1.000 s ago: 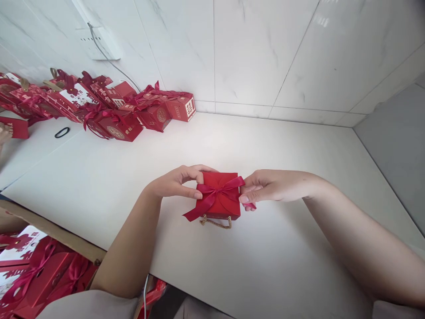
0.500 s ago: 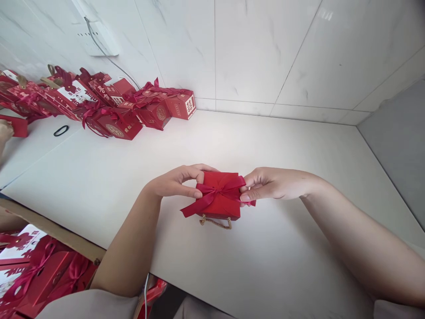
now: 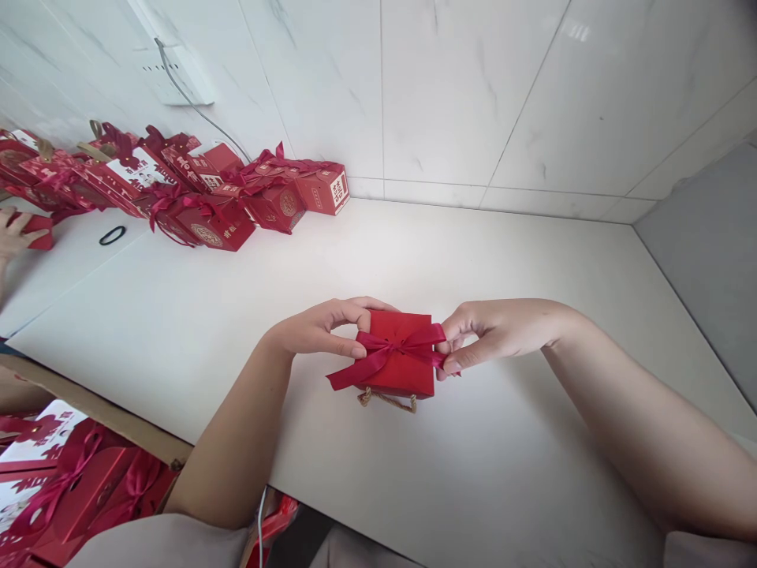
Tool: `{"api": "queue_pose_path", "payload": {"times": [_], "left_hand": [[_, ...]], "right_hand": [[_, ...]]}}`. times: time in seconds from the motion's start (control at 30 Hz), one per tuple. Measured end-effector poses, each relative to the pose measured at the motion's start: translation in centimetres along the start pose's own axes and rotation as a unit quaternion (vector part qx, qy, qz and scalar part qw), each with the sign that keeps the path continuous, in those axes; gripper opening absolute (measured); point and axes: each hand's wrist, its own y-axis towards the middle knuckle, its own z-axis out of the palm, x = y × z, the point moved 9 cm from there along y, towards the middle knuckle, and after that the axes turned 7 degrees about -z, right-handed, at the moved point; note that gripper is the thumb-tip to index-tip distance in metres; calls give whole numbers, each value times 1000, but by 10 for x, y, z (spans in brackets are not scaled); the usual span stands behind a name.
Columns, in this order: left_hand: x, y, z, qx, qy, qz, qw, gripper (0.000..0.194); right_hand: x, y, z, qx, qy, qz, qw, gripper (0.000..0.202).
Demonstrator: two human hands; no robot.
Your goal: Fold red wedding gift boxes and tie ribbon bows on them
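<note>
In front of me on the white table is a small red gift box [image 3: 408,383] with a crimson ribbon [image 3: 378,361] tied in a bow across its top. A twisted rope handle [image 3: 389,400] sticks out from its near side. My left hand [image 3: 328,330] is closed on the box's left side, thumb on a ribbon loop and fingers behind the far edge. At the right side, my right hand [image 3: 488,335] pinches the ribbon's right end between thumb and fingers. Its other fingertips are partly hidden behind the ribbon.
Several decorated red boxes [image 3: 225,225] line the wall at the back left, near a black band [image 3: 112,235]. Another person's hand [image 3: 13,234] holds a red box at the far left. A carton [image 3: 95,402] of ribboned boxes stands at the lower left.
The gift box and both hands have shifted slightly right in the view. My right hand has drawn a little away from the box with the ribbon end. The other person's hand has moved.
</note>
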Motion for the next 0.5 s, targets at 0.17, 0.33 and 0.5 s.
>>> {"api": "queue_pose_path", "payload": {"times": [0.17, 0.33, 0.5], "left_hand": [[1, -1, -1, -7, 13, -5, 1000, 23], [4, -2, -3, -6, 17, -15, 1000, 22], [5, -2, -3, -11, 19, -22, 1000, 26]], "right_hand": [[-2, -4, 1, 9, -21, 36, 999, 33], [-2, -2, 9, 38, -12, 37, 999, 35], [-16, -5, 8, 48, -104, 89, 989, 35]]}}
